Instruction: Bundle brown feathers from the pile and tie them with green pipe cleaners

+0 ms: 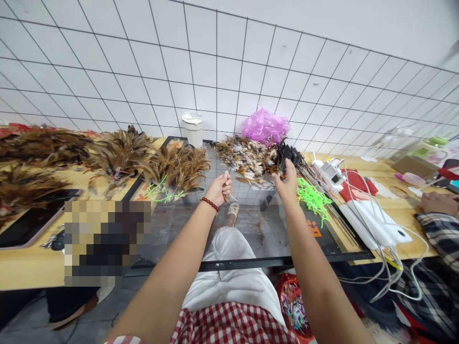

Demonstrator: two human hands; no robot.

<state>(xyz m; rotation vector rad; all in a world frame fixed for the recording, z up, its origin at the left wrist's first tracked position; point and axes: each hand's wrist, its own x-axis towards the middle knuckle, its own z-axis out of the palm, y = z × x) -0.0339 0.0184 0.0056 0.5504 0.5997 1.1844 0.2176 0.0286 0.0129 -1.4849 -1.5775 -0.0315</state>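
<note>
My left hand (pixel 219 187), with a red bead bracelet on the wrist, is closed around a thin stick with a few brown feathers. My right hand (pixel 288 181) reaches forward to the edge of a loose pile of brown-and-white feathers (pixel 247 157) and a clump of black feathers (pixel 292 154); its fingers are curled as if pinching feathers. Both hands hover over a glass tabletop (pixel 251 229), through which my white trousers and a foot show.
Finished brown feather bundles (pixel 118 155) lie to the left with green ties (pixel 159 188). A white cup (pixel 192 128) and pink plastic bag (pixel 265 126) stand at the back. Neon green ties (pixel 311 196), thin sticks, white devices with cables (pixel 373 222) and another person's hand (pixel 435 203) are at right.
</note>
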